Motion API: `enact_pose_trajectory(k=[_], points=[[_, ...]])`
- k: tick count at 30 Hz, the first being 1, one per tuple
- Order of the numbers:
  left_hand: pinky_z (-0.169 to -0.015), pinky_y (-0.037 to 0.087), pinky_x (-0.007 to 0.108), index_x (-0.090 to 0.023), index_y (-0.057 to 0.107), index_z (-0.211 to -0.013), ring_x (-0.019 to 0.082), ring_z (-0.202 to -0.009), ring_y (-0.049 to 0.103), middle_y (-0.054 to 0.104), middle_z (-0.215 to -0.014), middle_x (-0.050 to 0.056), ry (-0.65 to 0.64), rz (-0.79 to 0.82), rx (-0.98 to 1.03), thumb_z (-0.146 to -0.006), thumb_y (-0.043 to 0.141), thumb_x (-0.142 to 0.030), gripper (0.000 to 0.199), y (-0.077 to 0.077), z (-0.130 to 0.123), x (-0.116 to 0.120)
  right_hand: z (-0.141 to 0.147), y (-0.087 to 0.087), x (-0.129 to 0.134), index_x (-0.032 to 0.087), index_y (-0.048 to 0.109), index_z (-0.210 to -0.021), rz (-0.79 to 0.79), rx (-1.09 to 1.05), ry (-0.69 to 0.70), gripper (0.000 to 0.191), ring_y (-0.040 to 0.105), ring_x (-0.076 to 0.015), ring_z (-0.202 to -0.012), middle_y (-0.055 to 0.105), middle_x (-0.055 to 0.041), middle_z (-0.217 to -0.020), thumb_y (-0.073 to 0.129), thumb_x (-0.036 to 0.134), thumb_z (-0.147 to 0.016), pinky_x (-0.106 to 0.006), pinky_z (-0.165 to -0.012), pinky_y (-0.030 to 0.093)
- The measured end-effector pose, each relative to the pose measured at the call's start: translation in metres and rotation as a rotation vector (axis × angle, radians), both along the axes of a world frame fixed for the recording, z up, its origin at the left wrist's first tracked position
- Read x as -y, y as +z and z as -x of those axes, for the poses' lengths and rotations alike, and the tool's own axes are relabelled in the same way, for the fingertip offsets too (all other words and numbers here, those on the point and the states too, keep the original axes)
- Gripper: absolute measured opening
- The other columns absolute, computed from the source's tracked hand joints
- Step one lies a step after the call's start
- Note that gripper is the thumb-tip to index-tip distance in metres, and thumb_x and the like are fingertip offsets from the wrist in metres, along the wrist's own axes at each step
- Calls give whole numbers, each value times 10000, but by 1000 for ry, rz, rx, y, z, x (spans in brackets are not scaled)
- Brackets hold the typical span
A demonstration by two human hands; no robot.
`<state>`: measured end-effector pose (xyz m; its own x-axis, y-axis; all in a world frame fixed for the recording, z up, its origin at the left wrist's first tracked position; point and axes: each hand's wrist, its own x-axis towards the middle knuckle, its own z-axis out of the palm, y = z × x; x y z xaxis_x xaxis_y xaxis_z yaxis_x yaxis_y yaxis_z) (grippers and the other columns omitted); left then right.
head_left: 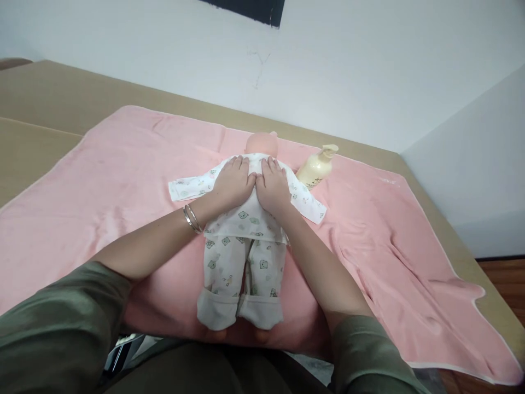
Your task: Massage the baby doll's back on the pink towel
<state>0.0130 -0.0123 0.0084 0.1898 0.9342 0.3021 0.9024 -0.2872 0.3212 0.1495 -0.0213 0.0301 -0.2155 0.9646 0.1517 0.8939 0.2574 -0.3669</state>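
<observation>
A baby doll (261, 143) lies face down, its head pointing away from me. It wears a white patterned long-sleeved top (246, 219) and matching trousers (225, 265) with turned-up cuffs. My left hand (233, 182) rests flat on the left side of the doll's upper back, fingers stretched towards its head. On the right side of the back lies my right hand (273, 186), likewise flat and open. The two thumbs meet near the middle. Two silver bangles (192, 218) circle my left wrist. The doll's face is hidden.
A pink blanket (123, 180) with wrinkles on its right side covers much of the wooden table (82, 82). A cream pump bottle (316, 168) leans or lies right of the doll, close to its sleeve. Behind the table rises a white wall (348, 71).
</observation>
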Motion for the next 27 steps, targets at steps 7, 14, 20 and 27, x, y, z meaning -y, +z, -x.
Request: enact_pose_trajectory(k=[7, 14, 20, 27], points=[[-1270, 344, 518, 55, 464, -1481, 358, -1496, 450, 511, -1550, 298, -21, -17, -2, -1027, 293, -304, 604, 1, 0, -1, -5, -5, -3, 83, 389, -1604, -13, -61, 6, 636, 240, -336, -1629, 319, -163, -1725, 284, 297, -1014, -616, -1322, 187], [-1266, 333, 522, 31, 429, -1522, 367, -1524, 415, 479, -1587, 281, 2, 26, -18, -1045, 299, -308, 599, 5, -4, 4, -6, -6, -6, 69, 367, -1615, 0, -50, -1, 655, 236, -324, -1631, 301, -175, -1730, 280, 307, -1011, -596, -1330, 184], [-1272, 333, 532, -8, 407, -1559, 375, -1550, 392, 415, -1648, 256, 64, 58, -32, -1049, 318, -307, 598, 10, -10, 13, -9, -8, -7, 93, 411, -1594, -32, -89, 7, 646, 271, -328, -1619, 335, -165, -1718, 293, 314, -998, -608, -1323, 190], [-1260, 356, 543, -16, 421, -1551, 372, -1542, 408, 439, -1635, 253, 80, 54, -22, -1043, 321, -311, 596, 13, -11, 14, -10, -11, -8, 89, 425, -1587, -41, -105, 14, 644, 280, -330, -1616, 347, -164, -1713, 295, 316, -998, -592, -1326, 194]])
